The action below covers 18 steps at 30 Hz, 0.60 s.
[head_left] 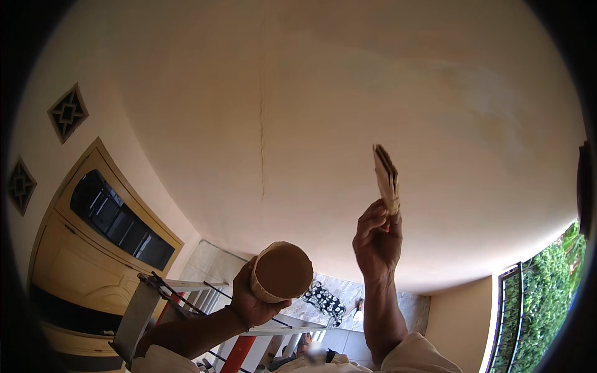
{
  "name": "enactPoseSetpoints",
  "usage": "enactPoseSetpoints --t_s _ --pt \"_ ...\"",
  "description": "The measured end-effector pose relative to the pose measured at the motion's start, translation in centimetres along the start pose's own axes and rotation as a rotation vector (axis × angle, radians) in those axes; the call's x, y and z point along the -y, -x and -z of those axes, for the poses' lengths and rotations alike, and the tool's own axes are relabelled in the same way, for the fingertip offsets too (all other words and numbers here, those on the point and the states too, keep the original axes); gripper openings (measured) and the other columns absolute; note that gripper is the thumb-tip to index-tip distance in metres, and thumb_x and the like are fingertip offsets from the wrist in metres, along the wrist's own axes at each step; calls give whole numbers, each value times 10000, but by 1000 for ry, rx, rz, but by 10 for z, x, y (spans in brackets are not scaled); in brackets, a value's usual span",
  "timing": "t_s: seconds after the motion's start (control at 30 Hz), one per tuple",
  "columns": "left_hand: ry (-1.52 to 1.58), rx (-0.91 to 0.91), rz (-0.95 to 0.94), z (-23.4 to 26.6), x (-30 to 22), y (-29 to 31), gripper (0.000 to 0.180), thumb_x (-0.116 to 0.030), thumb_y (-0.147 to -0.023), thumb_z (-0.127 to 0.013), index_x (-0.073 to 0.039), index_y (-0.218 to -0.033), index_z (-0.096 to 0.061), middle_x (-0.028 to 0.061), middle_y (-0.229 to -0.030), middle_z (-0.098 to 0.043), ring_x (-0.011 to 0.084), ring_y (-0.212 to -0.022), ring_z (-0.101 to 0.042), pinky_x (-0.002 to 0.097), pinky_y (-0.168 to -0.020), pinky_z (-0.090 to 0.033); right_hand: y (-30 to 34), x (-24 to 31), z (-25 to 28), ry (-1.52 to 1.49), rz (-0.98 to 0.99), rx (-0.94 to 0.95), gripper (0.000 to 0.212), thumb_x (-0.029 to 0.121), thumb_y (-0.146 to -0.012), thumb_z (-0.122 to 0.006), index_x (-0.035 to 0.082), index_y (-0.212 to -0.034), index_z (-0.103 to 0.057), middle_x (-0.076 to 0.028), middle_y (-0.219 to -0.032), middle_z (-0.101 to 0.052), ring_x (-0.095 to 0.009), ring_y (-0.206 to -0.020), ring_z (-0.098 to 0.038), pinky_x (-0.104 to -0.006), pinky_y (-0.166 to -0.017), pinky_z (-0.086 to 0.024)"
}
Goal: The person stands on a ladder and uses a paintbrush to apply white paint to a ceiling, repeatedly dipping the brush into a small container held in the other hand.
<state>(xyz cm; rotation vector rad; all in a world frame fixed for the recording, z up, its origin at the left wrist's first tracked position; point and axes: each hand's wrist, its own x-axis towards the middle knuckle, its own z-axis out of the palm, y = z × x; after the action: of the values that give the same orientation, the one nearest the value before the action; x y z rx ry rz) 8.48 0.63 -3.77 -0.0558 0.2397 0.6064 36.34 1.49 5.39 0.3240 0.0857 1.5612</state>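
Observation:
My left hand (249,303) is wrapped round the side of a round tub (282,271) at the lower middle. Smooth tan paint fills it, and dried smears coat its rim. On the right, my raised right hand (378,239) pinches the handle end of a flat paintbrush (387,177), seen nearly edge-on and pointing up. Its tan surface is caked with paint, with darker layers between. Behind the brush spreads a large beige wall (323,124), with a thin vertical crack (262,143) left of centre. Whether the brush touches the wall is hard to tell.
A metal stepladder (140,317) with red parts (238,353) stands at the lower left, beside a wooden door (81,248). Below, patterned black-and-white cloth (326,301) and part of a person (304,340) show near the tiled floor. A barred opening (511,311) faces greenery.

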Motion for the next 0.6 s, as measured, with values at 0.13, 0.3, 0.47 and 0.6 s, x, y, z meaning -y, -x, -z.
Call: enactPoseSetpoints --t_s 0.13,0.3,0.47,0.6 --pt "-88 -68 -23 2 -1 0 609 -629 -990 -491 -219 -1433 -571 79 -1379 -620 311 -1203 -647 512 -816 -606 -83 54 -58 539 643 266 210 148 -1036 -654 -50 -1104 -661 -186 -1120 -695 -256 -1013 -702 -338 -892 -637" --pt "-129 -77 -32 5 -4 -6 597 -612 -987 -483 -214 -1423 -573 78 -1351 -627 309 -1190 -645 503 -796 -600 -154 84 -137 1262 1354 311 135 49 -961 -714 -37 -1047 -656 -120 -1014 -688 -221 -941 -713 -348 -896 -634" --pt "-128 -100 -71 9 -2 -7 623 -612 -948 -570 -155 -1372 -581 180 -1228 -620 374 -1161 -615 459 -782 -618 -157 134 -147 1521 1564 264 130 37 -919 -763 -26 -1003 -686 -99 -1022 -707 -196 -920 -716 -354 -818 -642" --pt "-138 -87 -78 8 -1 -5 630 -625 -942 -580 -163 -1371 -583 174 -1253 -610 362 -1175 -607 454 -794 -616 -132 150 -148 1625 1890 217 88 45 -915 -758 47 -991 -714 -45 -1004 -707 -161 -923 -693 -330 -816 -583"
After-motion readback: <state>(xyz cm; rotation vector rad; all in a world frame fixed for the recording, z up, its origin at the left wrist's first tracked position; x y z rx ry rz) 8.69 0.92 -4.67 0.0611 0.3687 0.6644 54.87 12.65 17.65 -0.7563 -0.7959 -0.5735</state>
